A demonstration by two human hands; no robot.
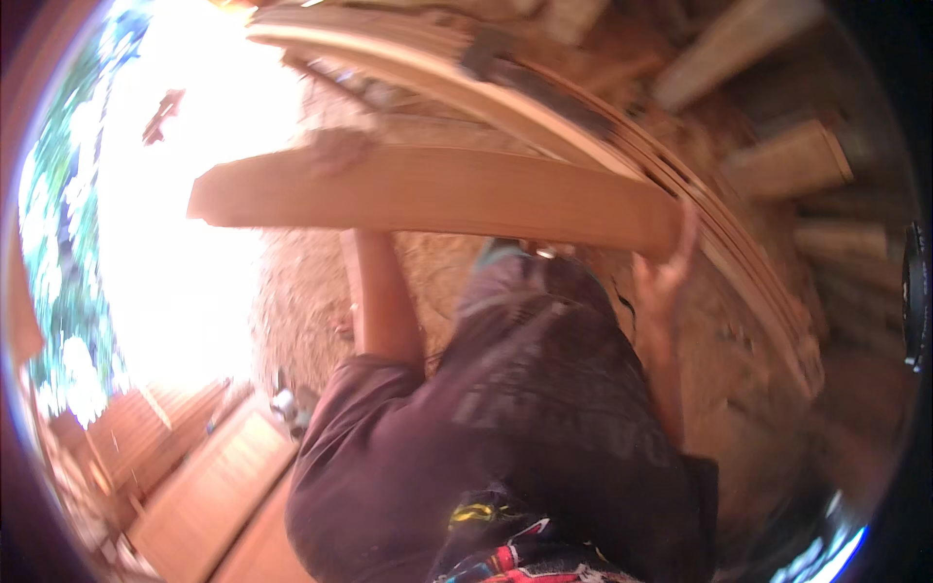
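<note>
A long, flat wooden board [466,194] is held crosswise in front of my body, its angled left end toward the bright area. My left hand [340,151], blurred, grips its far edge near the left end, the forearm passing beneath the board. At the other end, my right hand [669,264] is wrapped around the board's right tip, with fingers and thumb on opposite sides. Just beyond the board lies a stack of long wooden planks [544,107], bent into a curve by the lens, with a dark patch on one of them.
Several timber offcuts [792,160] lie at the far right. Wide wooden panels [214,486] rest at the lower left, beside a small metallic object [285,406] I cannot make out. Bare brown ground [301,291] surrounds me, and glaring daylight washes out the left side.
</note>
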